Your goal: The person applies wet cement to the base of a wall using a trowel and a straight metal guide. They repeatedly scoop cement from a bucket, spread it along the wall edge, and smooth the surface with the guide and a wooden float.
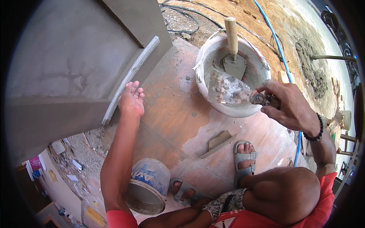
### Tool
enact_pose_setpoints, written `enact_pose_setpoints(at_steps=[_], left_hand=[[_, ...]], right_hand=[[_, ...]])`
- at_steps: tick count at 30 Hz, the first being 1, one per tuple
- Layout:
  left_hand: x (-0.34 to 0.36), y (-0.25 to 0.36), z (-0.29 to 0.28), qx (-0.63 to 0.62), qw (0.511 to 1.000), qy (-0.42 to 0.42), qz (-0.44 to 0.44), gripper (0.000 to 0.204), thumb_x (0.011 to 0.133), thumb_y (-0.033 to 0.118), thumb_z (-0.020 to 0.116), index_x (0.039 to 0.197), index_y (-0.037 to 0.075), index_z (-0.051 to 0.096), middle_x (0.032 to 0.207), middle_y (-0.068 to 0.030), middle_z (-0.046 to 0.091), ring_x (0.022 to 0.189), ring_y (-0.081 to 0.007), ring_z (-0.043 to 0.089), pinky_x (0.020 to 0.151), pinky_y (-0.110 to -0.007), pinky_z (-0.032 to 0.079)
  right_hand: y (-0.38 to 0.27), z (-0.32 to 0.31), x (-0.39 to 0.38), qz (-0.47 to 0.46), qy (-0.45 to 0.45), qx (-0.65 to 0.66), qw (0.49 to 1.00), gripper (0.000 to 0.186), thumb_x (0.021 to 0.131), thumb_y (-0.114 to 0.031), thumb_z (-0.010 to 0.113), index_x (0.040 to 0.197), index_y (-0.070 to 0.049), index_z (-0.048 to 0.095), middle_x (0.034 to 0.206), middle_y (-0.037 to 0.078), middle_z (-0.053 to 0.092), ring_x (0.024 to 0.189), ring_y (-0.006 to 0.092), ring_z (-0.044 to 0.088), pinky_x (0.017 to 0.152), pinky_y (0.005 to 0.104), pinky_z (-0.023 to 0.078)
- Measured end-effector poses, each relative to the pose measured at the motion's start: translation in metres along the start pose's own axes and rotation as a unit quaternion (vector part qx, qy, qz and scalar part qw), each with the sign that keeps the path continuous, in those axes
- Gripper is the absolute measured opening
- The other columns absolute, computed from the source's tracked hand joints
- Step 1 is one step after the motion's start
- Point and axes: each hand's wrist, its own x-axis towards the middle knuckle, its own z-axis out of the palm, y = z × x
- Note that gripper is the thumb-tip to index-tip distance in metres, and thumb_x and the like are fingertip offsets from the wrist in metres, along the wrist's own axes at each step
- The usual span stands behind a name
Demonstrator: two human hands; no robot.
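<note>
My right hand [291,104] grips the dark, mottled handle of a putty knife [232,89]. Its broad blade, smeared with grey and whitish residue, is over the round pale bucket [205,89]. Inside that bucket, a pointed trowel [232,41] with a wooden handle stands tilted up from wet grey mortar. My left hand [132,99] is beside a long pale strip [131,78] running along the edge of the grey plastered block [68,57]. Its palm faces up and its fingers are loosely bent, with nothing visible in them; whether it touches the strip I cannot tell.
A smaller translucent bucket [150,182] lies tilted by my left forearm. Near my sandalled foot is a brown block on a thin grey plate [218,143]. A blue hose [277,41] and black cables [186,15] cross the ground beyond. Mortar [313,68] is heaped at far right.
</note>
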Motion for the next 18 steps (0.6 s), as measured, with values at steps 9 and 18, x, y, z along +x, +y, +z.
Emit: enact_pose_setpoints(at_steps=[9,18], left_hand=[[0.005,-0.003,0.004,0.007,1.000,-0.019,-0.002,0.028,0.099,0.025,0.049,0.119,0.005,0.052,0.106,-0.0057,0.064,0.074,-0.0162,0.055,0.063,-0.028,0.046],[0.005,-0.003,0.003,0.023,1.000,-0.012,0.002,0.029,0.100,0.026,0.048,0.120,0.006,0.051,0.106,-0.0054,0.064,0.075,-0.0162,0.056,0.063,-0.028,0.046]], right_hand=[[0.089,0.061,0.055,0.024,0.061,-0.110,0.992,0.029,0.072,-0.004,0.057,0.101,-0.003,0.063,0.079,0.020,0.065,0.080,0.0369,0.065,0.074,0.0455,0.050],[0.083,0.055,0.088,0.059,0.005,-0.114,0.992,0.022,0.070,-0.004,0.057,0.090,-0.001,0.067,0.079,0.023,0.065,0.080,0.0382,0.065,0.074,0.0459,0.051]])
